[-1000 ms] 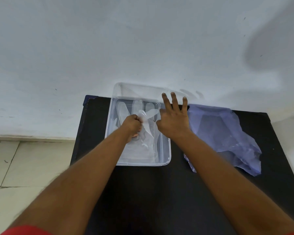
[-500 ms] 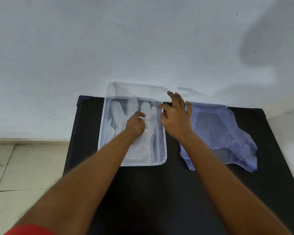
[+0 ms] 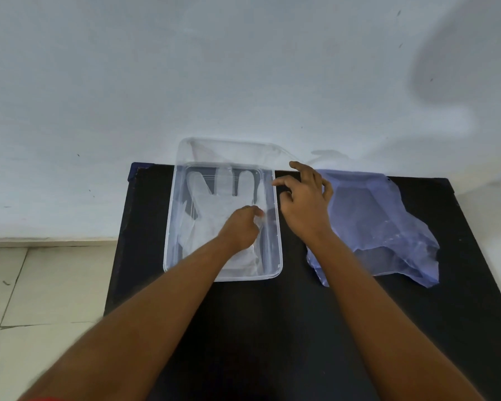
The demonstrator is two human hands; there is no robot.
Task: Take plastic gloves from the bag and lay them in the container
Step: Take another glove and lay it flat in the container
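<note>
A clear plastic container (image 3: 276, 250) lies on the black table, its open lid leaning on the wall behind. A translucent plastic glove (image 3: 214, 204) is spread flat inside it, fingers pointing away from me. My left hand (image 3: 240, 227) rests inside the container on the glove's palm, fingers curled and pinching the glove. My right hand (image 3: 304, 204) hovers just right of the container's rim, fingers spread and empty. The crumpled bluish plastic bag (image 3: 382, 227) lies to the right, partly under my right wrist.
The black table (image 3: 272, 328) stands against a white wall (image 3: 243, 68). Tiled floor (image 3: 41, 285) shows to the left of the table. The container's lid (image 3: 229, 151) stands against the wall.
The glove was bunched in my left hand above the container; now it is spread flat inside. My right hand has drawn back from the glove to the right of the rim.
</note>
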